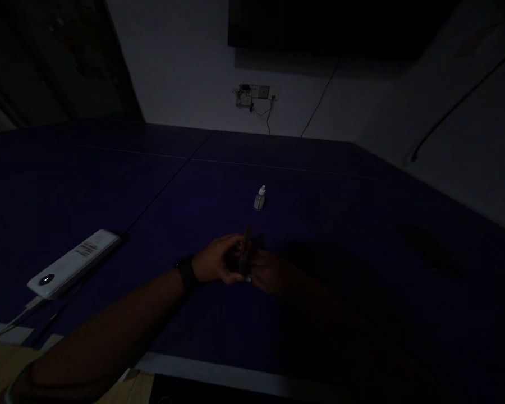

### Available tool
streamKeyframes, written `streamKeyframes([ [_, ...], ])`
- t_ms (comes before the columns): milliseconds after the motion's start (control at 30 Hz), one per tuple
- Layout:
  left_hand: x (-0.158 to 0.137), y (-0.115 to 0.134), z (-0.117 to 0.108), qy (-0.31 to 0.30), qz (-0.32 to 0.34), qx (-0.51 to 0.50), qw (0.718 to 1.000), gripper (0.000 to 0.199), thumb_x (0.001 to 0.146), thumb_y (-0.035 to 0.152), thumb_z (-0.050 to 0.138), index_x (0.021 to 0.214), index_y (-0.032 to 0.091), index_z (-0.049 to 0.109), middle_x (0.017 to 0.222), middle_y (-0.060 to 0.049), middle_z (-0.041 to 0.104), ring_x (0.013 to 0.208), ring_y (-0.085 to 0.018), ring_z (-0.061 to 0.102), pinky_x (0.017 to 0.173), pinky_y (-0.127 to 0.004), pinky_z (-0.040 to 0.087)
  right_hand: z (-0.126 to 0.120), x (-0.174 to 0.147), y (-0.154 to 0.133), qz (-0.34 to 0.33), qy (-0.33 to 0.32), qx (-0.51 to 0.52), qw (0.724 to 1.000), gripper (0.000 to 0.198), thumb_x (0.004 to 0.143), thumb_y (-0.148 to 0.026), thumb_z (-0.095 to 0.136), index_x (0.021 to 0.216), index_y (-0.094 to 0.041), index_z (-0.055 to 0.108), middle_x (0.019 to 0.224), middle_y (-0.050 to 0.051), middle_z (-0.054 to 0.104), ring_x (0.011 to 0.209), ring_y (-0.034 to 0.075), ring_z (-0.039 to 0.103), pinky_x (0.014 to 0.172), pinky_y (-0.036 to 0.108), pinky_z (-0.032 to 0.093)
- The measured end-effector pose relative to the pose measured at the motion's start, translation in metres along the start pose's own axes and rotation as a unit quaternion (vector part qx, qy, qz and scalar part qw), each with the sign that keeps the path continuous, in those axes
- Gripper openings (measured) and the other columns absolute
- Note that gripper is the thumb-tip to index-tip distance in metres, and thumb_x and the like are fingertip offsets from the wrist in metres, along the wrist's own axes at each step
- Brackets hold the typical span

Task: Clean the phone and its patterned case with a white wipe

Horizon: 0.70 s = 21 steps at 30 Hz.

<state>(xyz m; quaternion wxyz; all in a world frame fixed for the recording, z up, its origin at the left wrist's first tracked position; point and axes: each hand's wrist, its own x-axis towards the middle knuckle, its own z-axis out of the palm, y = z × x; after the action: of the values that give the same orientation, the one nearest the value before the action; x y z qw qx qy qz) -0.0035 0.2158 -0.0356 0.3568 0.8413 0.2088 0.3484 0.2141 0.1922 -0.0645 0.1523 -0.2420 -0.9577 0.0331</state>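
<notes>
In dim light, my left hand [216, 259], a dark band on its wrist, grips a thin, flat, brownish block-like object [244, 252] by its edges, thumb below and fingers above. The object stands on edge, its narrow side towards me. My right hand [271, 272] is in deep shadow against the object's right side, its fingers bent together. A tiny white spot shows at the right fingertips; I cannot make out what it is. Beyond the hands, a small clear bottle [259, 201] with a white cap stands upright on the dark blue table [185, 196].
On the left lies a white power bank [76, 262] with a lit display and a white cable [14, 321] plugged in. A dark, long shape [431, 249] lies at the right. Wall sockets [252, 94] with cords are behind the table, below a black screen [332, 28].
</notes>
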Motion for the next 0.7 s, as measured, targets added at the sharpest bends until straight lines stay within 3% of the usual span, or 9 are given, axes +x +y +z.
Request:
streamKeyframes([
  [200, 0.0, -0.001, 0.001, -0.001, 0.004, -0.001, 1.0, 0.079, 0.071, 0.079, 0.065, 0.121, 0.017, 0.057, 0.11, -0.012, 0.066, 0.098, -0.029, 0.067, 0.089, -0.04, 0.053, -0.014, 0.001, -0.003, 0.058, 0.011, 0.013, 0.998, 0.019, 0.095, -0.012, 0.053, 0.101, -0.016, 0.07, 0.108, 0.012, 0.071, 0.118, 0.026, 0.061, 0.101, 0.042, 0.051],
  [333, 0.0, -0.001, 0.001, -0.001, 0.0, 0.002, 1.0, 0.079, 0.071, 0.078, 0.066, 0.12, 0.018, 0.057, 0.111, -0.012, 0.067, 0.099, -0.029, 0.066, 0.091, -0.041, 0.052, -0.015, 0.001, -0.004, 0.034, -0.001, 0.036, 0.999, 0.016, 0.092, -0.011, 0.057, 0.097, -0.017, 0.071, 0.103, 0.01, 0.071, 0.111, 0.026, 0.064, 0.101, 0.042, 0.051],
  [400, 0.0, 0.0, 0.001, -0.002, -0.001, 0.002, 1.0, 0.079, 0.071, 0.078, 0.066, 0.121, 0.018, 0.057, 0.111, -0.012, 0.067, 0.099, -0.029, 0.066, 0.092, -0.041, 0.052, -0.015, 0.001, -0.005, 0.025, -0.008, 0.049, 0.998, 0.017, 0.091, -0.011, 0.058, 0.1, -0.017, 0.071, 0.104, 0.01, 0.071, 0.11, 0.026, 0.064, 0.098, 0.042, 0.053],
  [600, 0.0, -0.001, 0.0, -0.002, -0.002, -0.004, 1.0, 0.078, 0.071, 0.076, 0.067, 0.122, 0.018, 0.056, 0.114, -0.012, 0.065, 0.102, -0.03, 0.065, 0.093, -0.041, 0.051, -0.017, 0.004, -0.004, 0.093, 0.007, 0.035, 0.995, 0.023, 0.093, -0.008, 0.051, 0.105, -0.016, 0.07, 0.112, 0.012, 0.07, 0.111, 0.026, 0.063, 0.097, 0.043, 0.054],
  [700, 0.0, -0.002, 0.0, 0.0, -0.004, -0.01, 1.0, 0.077, 0.07, 0.075, 0.068, 0.121, 0.019, 0.057, 0.114, -0.012, 0.065, 0.103, -0.031, 0.064, 0.095, -0.043, 0.05, -0.018, 0.006, -0.006, 0.073, -0.007, 0.046, 0.996, 0.023, 0.094, -0.009, 0.051, 0.106, -0.016, 0.07, 0.113, 0.012, 0.07, 0.11, 0.025, 0.063, 0.098, 0.042, 0.052],
])
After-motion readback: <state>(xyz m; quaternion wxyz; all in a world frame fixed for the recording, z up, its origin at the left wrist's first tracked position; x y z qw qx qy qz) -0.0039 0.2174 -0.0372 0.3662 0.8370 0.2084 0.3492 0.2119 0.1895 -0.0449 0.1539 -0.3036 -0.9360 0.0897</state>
